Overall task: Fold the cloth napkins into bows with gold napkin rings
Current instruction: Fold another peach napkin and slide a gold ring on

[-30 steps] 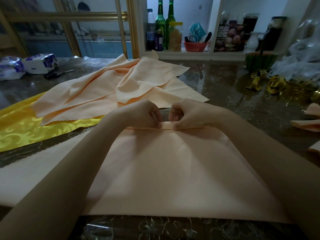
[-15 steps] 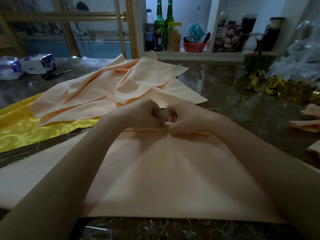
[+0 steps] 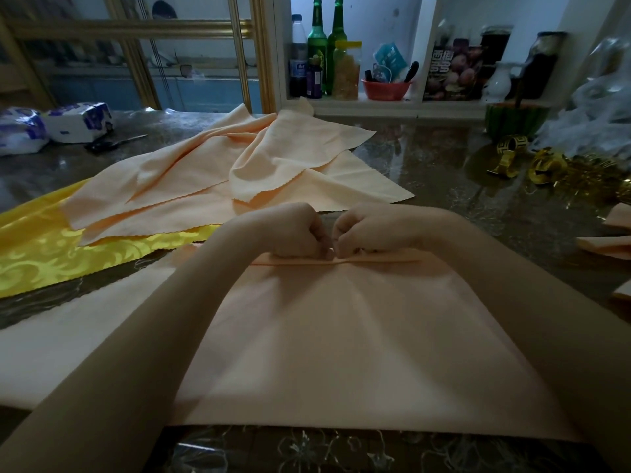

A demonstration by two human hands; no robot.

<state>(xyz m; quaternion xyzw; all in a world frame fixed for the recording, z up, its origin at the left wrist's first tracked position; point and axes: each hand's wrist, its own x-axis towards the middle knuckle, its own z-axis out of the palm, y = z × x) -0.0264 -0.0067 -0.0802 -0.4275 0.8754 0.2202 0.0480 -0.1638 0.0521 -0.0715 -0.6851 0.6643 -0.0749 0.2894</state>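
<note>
Head: hands [image 3: 293, 233] [image 3: 370, 230] pinch napkin [image 3: 341, 336]; spare napkins [image 3: 239, 165], rings [image 3: 508, 155] beyond.

I had both forearms stretched forward and angled inward. My left hand [image 3: 290, 233] and right hand [image 3: 368, 230] met almost knuckle to knuckle, fingers curled under, each pinching the far folded edge of the napkin [image 3: 341, 336].

The near napkin [image 3: 358, 343] is smooth, matt peach cloth. At left lies shiny yellow damask-patterned fabric [image 3: 51, 254]. The surface [image 3: 444, 186] is dark, glossy and reflective. At far right, napkin rings [image 3: 508, 155] gleam like gold metal.
</note>
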